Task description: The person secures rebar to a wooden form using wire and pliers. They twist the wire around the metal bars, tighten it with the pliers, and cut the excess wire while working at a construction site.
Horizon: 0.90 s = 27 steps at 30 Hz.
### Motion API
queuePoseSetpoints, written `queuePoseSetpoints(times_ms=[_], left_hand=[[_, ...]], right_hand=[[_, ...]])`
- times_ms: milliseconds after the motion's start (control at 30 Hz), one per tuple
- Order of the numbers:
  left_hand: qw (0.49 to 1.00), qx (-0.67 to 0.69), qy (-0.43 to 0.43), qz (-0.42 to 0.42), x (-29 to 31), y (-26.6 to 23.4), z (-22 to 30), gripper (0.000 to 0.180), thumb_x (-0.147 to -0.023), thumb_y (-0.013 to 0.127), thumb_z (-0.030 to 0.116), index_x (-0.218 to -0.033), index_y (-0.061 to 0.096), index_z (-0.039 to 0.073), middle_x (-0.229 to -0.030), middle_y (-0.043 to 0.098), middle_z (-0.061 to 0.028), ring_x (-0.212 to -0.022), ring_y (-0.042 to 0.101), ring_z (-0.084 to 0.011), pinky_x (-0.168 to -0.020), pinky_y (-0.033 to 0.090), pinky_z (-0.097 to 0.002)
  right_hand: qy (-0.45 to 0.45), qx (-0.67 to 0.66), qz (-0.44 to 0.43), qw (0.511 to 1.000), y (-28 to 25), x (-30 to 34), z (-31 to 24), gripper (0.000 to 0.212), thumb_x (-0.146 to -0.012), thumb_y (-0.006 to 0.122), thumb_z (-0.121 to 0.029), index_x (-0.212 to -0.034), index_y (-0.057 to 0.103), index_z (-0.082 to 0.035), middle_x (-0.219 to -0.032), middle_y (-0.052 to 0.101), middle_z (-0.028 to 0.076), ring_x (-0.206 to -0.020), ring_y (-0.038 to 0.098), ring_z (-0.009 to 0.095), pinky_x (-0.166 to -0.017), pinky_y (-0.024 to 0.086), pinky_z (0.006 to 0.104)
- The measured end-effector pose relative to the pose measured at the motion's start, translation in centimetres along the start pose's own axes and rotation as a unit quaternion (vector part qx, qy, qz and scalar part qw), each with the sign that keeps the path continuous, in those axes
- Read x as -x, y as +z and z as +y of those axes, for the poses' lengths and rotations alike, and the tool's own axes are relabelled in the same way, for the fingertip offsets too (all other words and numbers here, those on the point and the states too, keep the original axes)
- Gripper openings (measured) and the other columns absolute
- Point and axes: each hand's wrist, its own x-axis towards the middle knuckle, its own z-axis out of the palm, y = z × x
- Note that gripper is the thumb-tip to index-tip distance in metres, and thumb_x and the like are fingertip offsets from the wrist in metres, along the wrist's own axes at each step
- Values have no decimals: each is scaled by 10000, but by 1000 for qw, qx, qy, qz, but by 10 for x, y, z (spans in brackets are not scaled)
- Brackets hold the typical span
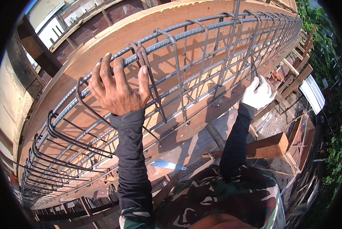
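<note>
A long cage of ribbed steel bars (186, 34) with bent stirrups runs across the view, beside a plywood form panel (102, 45). My bare left hand (119, 84) lies over the top bars, fingers spread and reaching across them. Its thumb points up beside a rusty, slanting stirrup (150, 72). Farther right, at the lower side of the cage, my right hand (258, 92) in a white glove is closed around thin dark steel rods (252, 68), which look like the leg of a stirrup. The gloved fingers hide their lower end.
A handsaw blade (167, 165) lies below the cage, between my arms. Wooden beams (268, 145) and scattered timber are at lower right, near a corrugated metal sheet (312, 93). A concrete wall (10, 80) stands at left; green plants (325, 45) grow at the right.
</note>
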Motion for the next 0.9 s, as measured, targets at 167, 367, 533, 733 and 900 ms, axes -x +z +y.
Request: queuePoseSetpoints(times_ms=[167,367,533,733,900], left_hand=[[999,32,7,44,-4,7,2,479,-772,669,484,-1054,657,97,-1167,579,-109,-1172,449,-319,-1004,327,-522],[996,46,0,81,6,15,-1,505,-779,647,494,-1051,652,69,-1139,577,-151,-1145,453,-344,-989,301,-531],[996,52,11,76,10,9,-11,554,-787,627,516,-1074,647,43,-1145,557,-180,-1153,429,-354,-1008,274,-533],[970,131,27,205,-4,12,-14,465,-879,478,473,-1041,636,67,-1050,570,-209,-1025,513,-345,-894,343,-546],[943,312,113,4,8,-10,-45,566,-941,316,571,-1319,531,209,-1439,349,-190,-1327,303,-377,-1105,167,-539]], right_hand=[[27,-239,-31,970,-95,-59,-37,169,-872,692,-133,-990,687,-12,-917,711,104,-809,684,191,-707,542,288],[-51,-392,41,918,-183,-119,-54,148,-851,721,-106,-892,710,36,-813,708,94,-639,656,125,-552,529,224],[-130,-441,-212,862,-237,-137,-96,118,-912,624,-61,-974,674,26,-845,658,34,-722,559,81,-646,451,213],[-189,-552,-415,698,-247,-107,-169,131,-890,624,-79,-970,661,18,-803,655,52,-692,566,81,-629,447,225],[-125,-633,-477,598,-210,-87,-217,177,-928,593,-170,-962,659,-10,-738,607,5,-649,510,52,-593,408,220]])
